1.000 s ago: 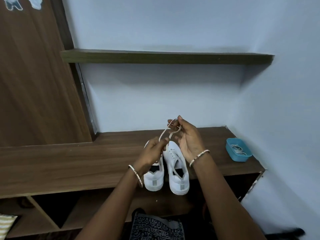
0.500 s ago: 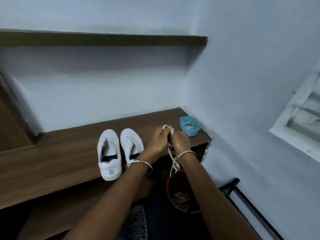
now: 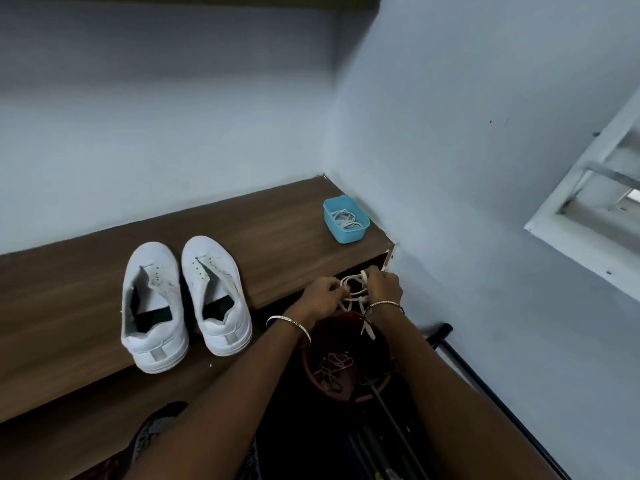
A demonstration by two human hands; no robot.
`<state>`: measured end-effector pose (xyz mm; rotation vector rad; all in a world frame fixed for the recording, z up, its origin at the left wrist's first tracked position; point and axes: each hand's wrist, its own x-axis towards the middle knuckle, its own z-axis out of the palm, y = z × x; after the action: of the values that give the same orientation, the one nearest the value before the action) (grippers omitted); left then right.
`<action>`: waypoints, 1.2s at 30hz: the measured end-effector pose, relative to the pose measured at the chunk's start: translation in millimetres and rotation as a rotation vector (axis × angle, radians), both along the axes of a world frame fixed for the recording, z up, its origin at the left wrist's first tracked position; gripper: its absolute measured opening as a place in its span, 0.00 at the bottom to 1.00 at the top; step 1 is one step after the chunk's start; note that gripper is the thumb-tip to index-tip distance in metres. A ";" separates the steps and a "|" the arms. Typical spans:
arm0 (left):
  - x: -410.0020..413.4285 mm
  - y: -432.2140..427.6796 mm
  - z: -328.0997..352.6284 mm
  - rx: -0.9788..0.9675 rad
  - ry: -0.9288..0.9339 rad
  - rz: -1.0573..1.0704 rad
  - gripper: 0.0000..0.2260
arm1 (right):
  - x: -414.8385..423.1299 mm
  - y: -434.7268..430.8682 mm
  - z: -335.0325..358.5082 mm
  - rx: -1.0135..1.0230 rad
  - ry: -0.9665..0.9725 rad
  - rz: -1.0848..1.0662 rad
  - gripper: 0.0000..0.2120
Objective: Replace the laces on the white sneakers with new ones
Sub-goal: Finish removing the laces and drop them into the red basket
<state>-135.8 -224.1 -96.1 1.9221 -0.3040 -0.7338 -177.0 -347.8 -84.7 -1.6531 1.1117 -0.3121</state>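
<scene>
Two white sneakers, the left sneaker (image 3: 152,306) and the right sneaker (image 3: 214,296), stand side by side on the wooden shelf (image 3: 69,289), heels toward me, with no laces in them. My left hand (image 3: 320,299) and my right hand (image 3: 382,289) both grip a looped white lace (image 3: 355,284) in the air, off the shelf's right front corner. The lace's ends hang down over a dark red bucket (image 3: 332,334) on the floor, where another lace (image 3: 332,368) lies. A blue tub (image 3: 346,233) with coiled white laces (image 3: 343,218) sits at the shelf's right end.
The shelf ends at the right wall (image 3: 485,168), close to my hands. A white window frame (image 3: 588,202) is set in that wall. Black rods (image 3: 450,348) lie on the dark floor beside the bucket. Patterned fabric (image 3: 149,434) shows at the bottom.
My hands carried the lace from above the sneakers to the right, past the shelf's edge, and now bunch it above the bucket. The camera has swung right and down.
</scene>
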 end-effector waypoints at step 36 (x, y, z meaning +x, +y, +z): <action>156.6 -97.3 -46.3 -0.084 -0.070 0.121 0.27 | 145.6 -103.4 -30.2 -0.295 0.019 0.198 0.14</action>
<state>20.8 -321.4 -142.4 1.8713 -0.2557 -0.5665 -31.3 -451.3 -114.9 -2.0145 0.9383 -0.3450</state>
